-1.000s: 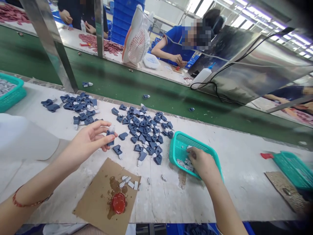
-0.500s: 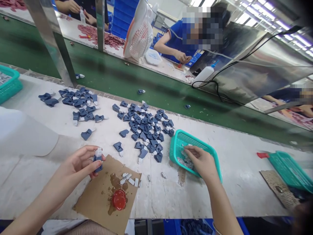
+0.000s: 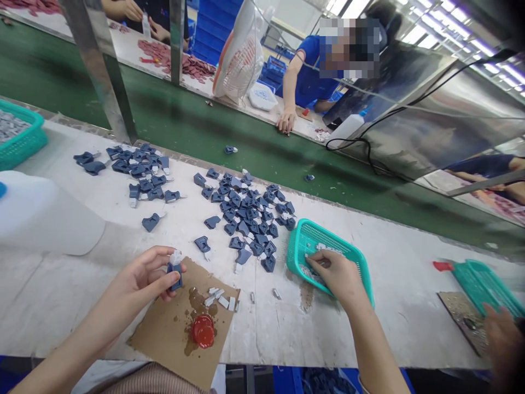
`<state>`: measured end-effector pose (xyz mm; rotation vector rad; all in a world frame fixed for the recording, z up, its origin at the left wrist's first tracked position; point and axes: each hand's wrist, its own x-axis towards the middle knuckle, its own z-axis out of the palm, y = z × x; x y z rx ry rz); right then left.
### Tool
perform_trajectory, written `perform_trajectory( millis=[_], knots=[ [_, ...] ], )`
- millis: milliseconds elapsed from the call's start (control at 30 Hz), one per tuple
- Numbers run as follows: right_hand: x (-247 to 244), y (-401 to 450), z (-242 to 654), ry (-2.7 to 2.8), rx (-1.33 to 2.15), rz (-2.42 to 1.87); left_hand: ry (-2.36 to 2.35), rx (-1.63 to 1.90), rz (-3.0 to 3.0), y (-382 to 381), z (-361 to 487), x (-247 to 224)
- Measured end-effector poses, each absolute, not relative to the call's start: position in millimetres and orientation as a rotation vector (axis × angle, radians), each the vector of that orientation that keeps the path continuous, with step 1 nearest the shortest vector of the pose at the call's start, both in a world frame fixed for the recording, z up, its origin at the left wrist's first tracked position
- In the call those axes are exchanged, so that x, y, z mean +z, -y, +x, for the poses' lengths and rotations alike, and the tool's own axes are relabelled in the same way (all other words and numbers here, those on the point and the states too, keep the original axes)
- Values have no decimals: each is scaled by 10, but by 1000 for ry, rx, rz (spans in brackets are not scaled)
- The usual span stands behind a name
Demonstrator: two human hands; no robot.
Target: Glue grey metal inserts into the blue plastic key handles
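My left hand is closed around a dark blue plastic part, which stands upright with a whitish piece at its top. It is above the left edge of a cardboard sheet. On that sheet sit a red cap-like dish, wet stains and several small pale grey pieces. My right hand reaches into a green basket, fingers pinched together among small pale pieces. What lies between those fingertips is hidden. Behind both hands spreads a pile of dark blue parts with whitish ends.
A white bottle lies at the left, near another green basket. A green conveyor belt runs behind the table. Across it, a co-worker's hand rests at the belt edge. Another person's blurred hand is at the right, beside a green tray.
My right hand's fingers have curled tighter inside the basket. My left hand still holds the blue part. The co-worker opposite has reached down to the belt edge, and a blurred hand has come in at right.
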<state>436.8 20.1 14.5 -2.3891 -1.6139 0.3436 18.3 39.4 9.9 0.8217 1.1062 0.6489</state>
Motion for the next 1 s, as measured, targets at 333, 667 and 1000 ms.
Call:
perform_trajectory(
  millis=[333,667,1000],
  knots=[
    [121,-212,4407,1662,362,-2309,-1102,649,795,-333,180,115],
    [502,140,3458,1707,241,-2080,-991,678,784,-217,99,43],
    [407,443,2166,2156,903,-1648,-929,707,743,1,106,-52]
  ],
)
